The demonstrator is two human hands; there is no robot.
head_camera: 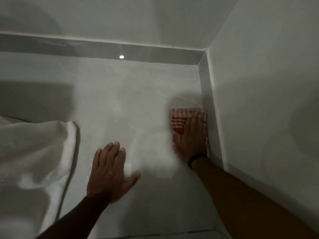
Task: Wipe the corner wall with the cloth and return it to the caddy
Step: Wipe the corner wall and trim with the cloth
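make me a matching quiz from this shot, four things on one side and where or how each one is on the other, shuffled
Things:
1. cloth
2. left hand
3. white towel
4. black wristband

Descriptions:
A. hangs at the left edge of the view
B. pressed flat under the right hand, next to the corner
C. worn on the right wrist
D. spread open on the bare wall, holding nothing

Pairs: 1-B, 2-D, 3-A, 4-C

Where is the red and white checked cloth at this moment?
In the head view, the red and white checked cloth is on the right, pressed flat against the grey wall under the right hand, close beside the corner edge.
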